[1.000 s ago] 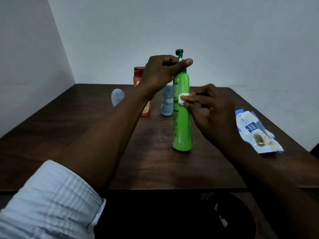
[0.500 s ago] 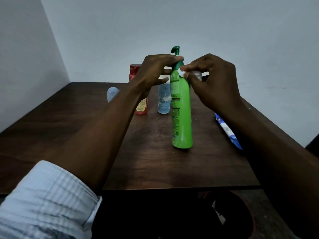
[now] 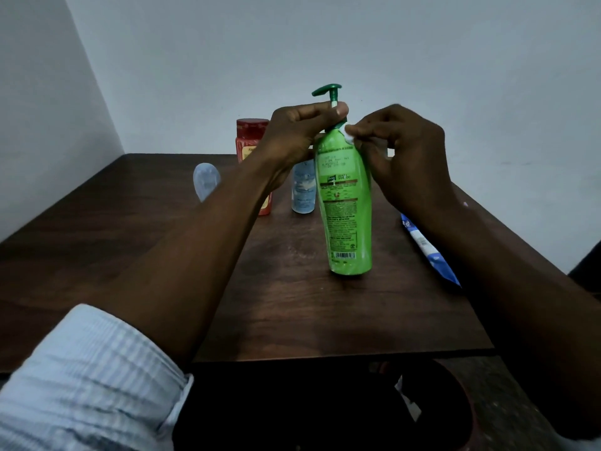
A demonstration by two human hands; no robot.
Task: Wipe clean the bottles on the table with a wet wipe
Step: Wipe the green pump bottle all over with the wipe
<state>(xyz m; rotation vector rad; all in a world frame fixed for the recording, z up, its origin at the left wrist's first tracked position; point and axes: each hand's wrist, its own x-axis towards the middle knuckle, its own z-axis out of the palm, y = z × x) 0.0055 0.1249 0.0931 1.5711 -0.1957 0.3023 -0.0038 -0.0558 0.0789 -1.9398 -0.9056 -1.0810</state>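
While the left hand is curling round the neck of the green bottle on the table, the right hand is pinching the wipe, now risen from mid-body to shoulder, so this bottle's wiping is probably nearing completion.

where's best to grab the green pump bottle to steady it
Grip the narrow neck under the pump, from the left, like the left hand. The green pump bottle stands tall; a high hold steadies it and frees the body for the wet wipe.
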